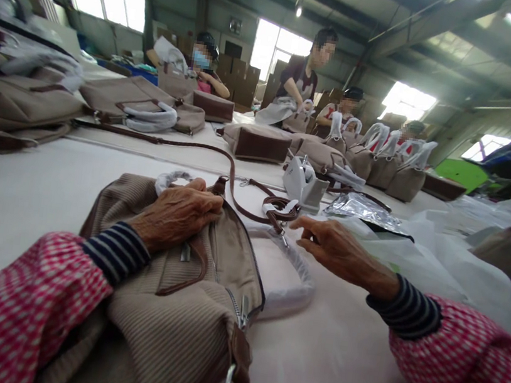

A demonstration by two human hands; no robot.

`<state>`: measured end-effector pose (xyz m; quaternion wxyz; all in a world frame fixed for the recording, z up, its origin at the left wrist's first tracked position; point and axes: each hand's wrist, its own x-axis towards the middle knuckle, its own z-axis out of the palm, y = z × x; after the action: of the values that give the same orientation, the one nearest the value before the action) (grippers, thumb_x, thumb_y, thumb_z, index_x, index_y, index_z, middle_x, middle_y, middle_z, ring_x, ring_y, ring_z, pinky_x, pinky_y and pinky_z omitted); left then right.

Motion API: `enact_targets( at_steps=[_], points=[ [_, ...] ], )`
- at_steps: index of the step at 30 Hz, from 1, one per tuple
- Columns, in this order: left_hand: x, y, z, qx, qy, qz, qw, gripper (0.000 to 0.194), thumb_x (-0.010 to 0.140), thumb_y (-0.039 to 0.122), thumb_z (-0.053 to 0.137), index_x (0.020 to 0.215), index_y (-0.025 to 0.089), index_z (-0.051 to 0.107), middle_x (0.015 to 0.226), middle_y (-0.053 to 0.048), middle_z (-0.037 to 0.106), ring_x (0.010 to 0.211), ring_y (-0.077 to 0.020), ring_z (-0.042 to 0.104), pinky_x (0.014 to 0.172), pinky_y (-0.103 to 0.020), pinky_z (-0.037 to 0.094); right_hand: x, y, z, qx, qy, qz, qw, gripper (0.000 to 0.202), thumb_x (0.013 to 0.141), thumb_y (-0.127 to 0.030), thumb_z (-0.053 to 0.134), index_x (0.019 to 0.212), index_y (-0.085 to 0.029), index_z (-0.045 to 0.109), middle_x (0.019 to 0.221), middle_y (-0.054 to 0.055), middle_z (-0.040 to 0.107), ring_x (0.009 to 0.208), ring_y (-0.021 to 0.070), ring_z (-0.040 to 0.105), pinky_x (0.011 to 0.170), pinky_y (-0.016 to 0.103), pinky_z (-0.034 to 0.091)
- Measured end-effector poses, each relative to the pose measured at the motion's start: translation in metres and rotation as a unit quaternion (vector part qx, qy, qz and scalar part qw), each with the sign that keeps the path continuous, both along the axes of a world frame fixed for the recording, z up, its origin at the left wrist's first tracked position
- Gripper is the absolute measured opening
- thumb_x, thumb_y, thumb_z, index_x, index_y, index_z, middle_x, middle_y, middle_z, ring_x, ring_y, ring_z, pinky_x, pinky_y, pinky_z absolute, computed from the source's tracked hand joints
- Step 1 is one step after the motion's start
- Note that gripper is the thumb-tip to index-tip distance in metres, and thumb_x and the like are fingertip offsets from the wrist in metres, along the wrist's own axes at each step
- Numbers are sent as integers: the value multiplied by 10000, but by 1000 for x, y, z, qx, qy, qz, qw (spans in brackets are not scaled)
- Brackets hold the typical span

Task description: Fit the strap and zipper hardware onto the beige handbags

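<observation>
A beige ribbed handbag (170,325) with brown trim lies unzipped on the pale table. My left hand (181,209) is closed on the bag's top edge near a metal ring and the wrapped handle. Right of the bag, my right hand (333,247) is raised over the table, index finger extended toward a coiled brown strap (277,207) with a metal clasp; its fingers are apart and nothing shows in them. The bag's other handle (294,286), wrapped in white film, lies below that hand. A long brown strap (195,145) curves behind the bag.
Beyond the coil stands a white dispenser (302,182), beside a silver plastic packet (364,210). Clear plastic sheets (436,261) lie at the right. More bags (130,98) cover the table's far side and left, where several people work.
</observation>
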<state>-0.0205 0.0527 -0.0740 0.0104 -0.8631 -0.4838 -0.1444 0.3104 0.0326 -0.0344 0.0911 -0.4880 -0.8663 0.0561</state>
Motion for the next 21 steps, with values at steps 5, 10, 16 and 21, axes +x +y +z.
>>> enact_targets(
  at_steps=[5,10,16,21],
  points=[
    [1,2,2,-28,-18,38,999,199,1004,321,517,879,217,632,868,-32,556,937,-247,568,788,-339,360,-19,11,-6,-9,24,71,997,353,946,-88,531,1220,-198,724,957,61,755,822,176,671,749,261,421],
    [2,6,6,-68,-51,66,994,209,972,329,510,897,220,672,863,-47,584,929,-262,579,810,-358,372,-22,21,-20,35,-28,121,992,262,948,-50,519,1062,-150,733,1010,104,753,881,201,677,764,275,420],
    [4,9,12,-81,-83,81,990,178,911,289,558,820,212,690,818,-30,675,901,-247,615,808,-345,384,-23,21,-27,86,72,120,986,190,1002,-164,540,1001,-167,731,937,77,760,813,184,684,743,267,425],
    [3,8,19,-113,-133,69,982,135,849,234,595,747,190,672,769,-2,689,797,-197,628,762,-314,391,-52,11,-6,57,58,111,990,170,968,-191,585,955,-181,755,858,68,760,771,190,678,700,272,404]
  ],
)
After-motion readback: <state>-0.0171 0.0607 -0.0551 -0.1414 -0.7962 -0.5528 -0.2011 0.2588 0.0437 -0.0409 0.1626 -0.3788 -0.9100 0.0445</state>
